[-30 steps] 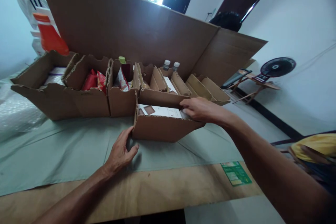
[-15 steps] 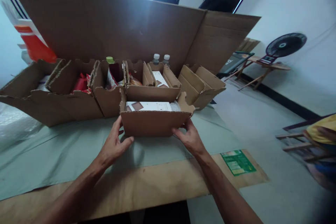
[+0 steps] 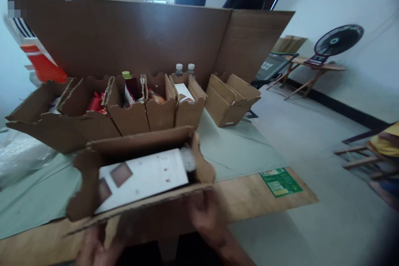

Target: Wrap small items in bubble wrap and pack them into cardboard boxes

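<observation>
An open-topped cardboard box (image 3: 84,187) is tilted toward me, close to my body over the table's front edge. Inside lie a white carton (image 3: 143,178) with brown squares printed on it and a clear plastic item (image 3: 187,160) at its right end. My right hand (image 3: 204,214) grips the box's lower right corner, its fingers partly hidden and smeared. At the lower left, my left hand (image 3: 98,245) holds the box from beneath its near side; motion blurs it and the box hides some fingers.
A row of cardboard bins (image 3: 129,118) with packets and bottles stands behind, another cardboard bin (image 3: 220,104) to their right. A tall cardboard panel (image 3: 140,37) rises at the back. Bubble wrap (image 3: 18,149) lies left. A fan (image 3: 334,41) stands on a wooden stand; a person sits at right.
Both hands have brought the cardboard box away from the bin row, toward my body and leftward. It now tips so that its contents show more. My view has shifted slightly.
</observation>
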The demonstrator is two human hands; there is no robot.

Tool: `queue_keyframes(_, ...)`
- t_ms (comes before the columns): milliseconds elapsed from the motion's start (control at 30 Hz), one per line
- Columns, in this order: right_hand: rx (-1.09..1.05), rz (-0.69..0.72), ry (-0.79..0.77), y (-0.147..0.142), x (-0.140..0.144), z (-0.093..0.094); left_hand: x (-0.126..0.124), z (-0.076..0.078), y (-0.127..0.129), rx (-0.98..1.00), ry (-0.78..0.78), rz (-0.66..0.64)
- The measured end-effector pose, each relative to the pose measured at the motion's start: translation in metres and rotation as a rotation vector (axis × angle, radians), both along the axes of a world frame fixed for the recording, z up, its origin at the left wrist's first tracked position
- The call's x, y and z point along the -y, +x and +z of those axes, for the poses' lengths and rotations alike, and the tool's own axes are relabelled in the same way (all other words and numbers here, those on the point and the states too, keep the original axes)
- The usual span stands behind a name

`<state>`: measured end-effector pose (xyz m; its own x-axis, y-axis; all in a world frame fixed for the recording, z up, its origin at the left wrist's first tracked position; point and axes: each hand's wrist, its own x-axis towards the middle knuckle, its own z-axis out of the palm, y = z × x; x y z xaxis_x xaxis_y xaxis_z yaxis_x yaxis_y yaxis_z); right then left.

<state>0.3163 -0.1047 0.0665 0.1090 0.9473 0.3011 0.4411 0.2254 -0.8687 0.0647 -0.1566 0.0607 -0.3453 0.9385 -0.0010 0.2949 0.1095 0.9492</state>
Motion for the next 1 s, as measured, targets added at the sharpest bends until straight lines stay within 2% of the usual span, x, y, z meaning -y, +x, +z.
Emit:
queue_keyframes(67, -0.067, 0.067, 0.014, -0.015, -0.017, 0.022, -0.016, 0.014, -0.006, 0.068, 0.045, 0.0)
queue_keyframes(167, -0.122, -0.021, 0.055, -0.002, -0.027, 0.035, -0.04, 0.024, 0.013, 0.132, 0.098, -0.099)
queue_keyframes(300, -0.103, -0.213, 0.062, 0.034, 0.0, 0.015, -0.037, 0.015, 0.048, 0.13, 0.054, -0.239)
queue_keyframes(400, -0.087, -0.176, 0.012, 0.035, 0.019, 0.0, -0.032, 0.006, 0.048, 0.157, 0.028, -0.229)
queue_keyframes(533, -0.094, -0.128, -0.025, 0.026, 0.021, -0.008, -0.044, 0.002, 0.033, 0.188, 0.058, -0.163)
queue_keyframes(667, -0.236, -0.033, -0.092, 0.056, 0.015, -0.018, -0.054, -0.002, 0.035, 0.18, 0.066, -0.146)
queue_keyframes(767, -0.419, 0.039, -0.152, 0.087, -0.001, -0.02, -0.048, -0.01, 0.038, 0.173, 0.044, -0.138)
queue_keyframes(833, -0.481, 0.055, -0.156, 0.098, -0.023, -0.018, -0.039, -0.015, 0.036, 0.129, -0.005, -0.108)
queue_keyframes(1000, -0.259, 0.037, -0.052, 0.085, -0.086, -0.011, -0.025, -0.02, 0.021, -0.046, -0.036, -0.033)
